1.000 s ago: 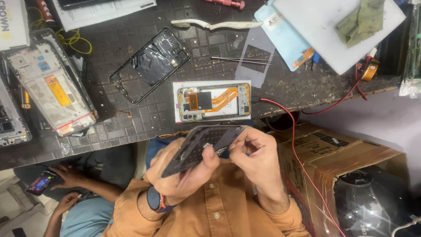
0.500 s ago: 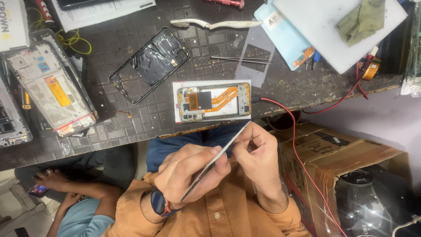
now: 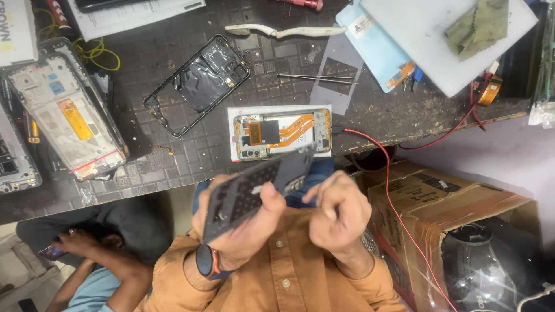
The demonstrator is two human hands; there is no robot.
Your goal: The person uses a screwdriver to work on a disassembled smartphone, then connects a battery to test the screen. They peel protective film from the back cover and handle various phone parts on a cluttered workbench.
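Dark phone panel (image 3: 254,190) grasped in left hand (image 3: 243,222), raised above gridded work mat (image 3: 191,156). Right hand (image 3: 338,216) clenched beside panel. Opened phone (image 3: 280,132) on mat; cardboard box (image 3: 457,214) below bench.

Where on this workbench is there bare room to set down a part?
Bare mat lies between the black phone frame and opened phone, and right of it toward the red wire. The left edge and top right are crowded.

The person wears an orange-brown button-up shirt (image 3: 277,271) with small pale buttons and long sleeves, plus a dark round watch (image 3: 206,261) with an orange-edged strap on the left wrist
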